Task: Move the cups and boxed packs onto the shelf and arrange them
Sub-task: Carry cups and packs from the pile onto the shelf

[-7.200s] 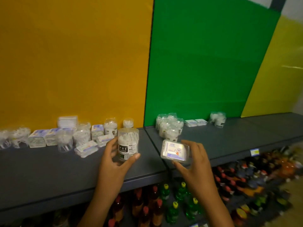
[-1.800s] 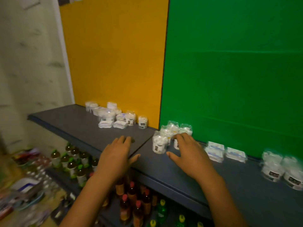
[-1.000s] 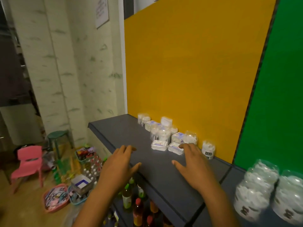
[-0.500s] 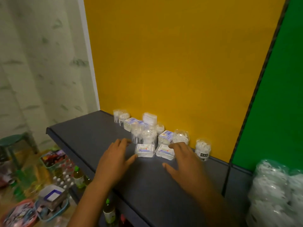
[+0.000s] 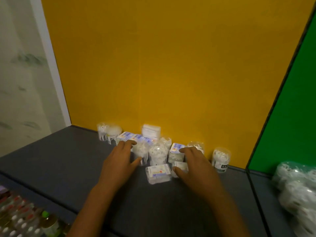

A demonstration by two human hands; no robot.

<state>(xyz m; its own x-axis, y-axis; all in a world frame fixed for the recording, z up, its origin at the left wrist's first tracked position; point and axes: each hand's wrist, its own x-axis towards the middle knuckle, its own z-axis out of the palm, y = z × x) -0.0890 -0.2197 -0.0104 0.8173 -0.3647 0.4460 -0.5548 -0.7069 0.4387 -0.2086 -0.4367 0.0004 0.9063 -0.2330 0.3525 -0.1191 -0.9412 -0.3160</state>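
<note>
Left hand (image 5: 119, 161) out over the shelf (image 5: 56, 168), fingers spread and near straight, tips at the blue-printed boxed packs (image 5: 131, 138), thumb beside a clear cup (image 5: 141, 150); nothing gripped. Right hand (image 5: 196, 168) likewise loose and extended, fingertips at another blue-topped pack (image 5: 176, 151), thumb lying on a small flat pack (image 5: 180, 166); touching, no grasp visible. Between the hands, one flat clear pack (image 5: 158, 172) lying nearest the front edge of the cluster, a second cup (image 5: 158, 153) upright just behind it

Further out: white box (image 5: 151, 131) standing against the yellow panel (image 5: 162, 65), two blurred cups (image 5: 108, 132) at the left end of the group, one labelled cup (image 5: 221, 159) alone to the right, apart from the rest. More cups (image 5: 294, 182) bunched on the neighbouring shelf section below the green panel (image 5: 290, 108), blurred, at frame edge

Progress, as judged: goods already up on the shelf, so moving looks largely done; arranging not. Cluster by the yellow panel mixed and untidy, cups and packs interleaved, no rows. Likely left: sorting by kind, squaring packs, lining cups along the back

Shelf dark grey, matte, seam between the two sections. Pale patterned wall (image 5: 22, 82) to the left. Bottles (image 5: 49, 223) on a lower level, bottom left, blurred
</note>
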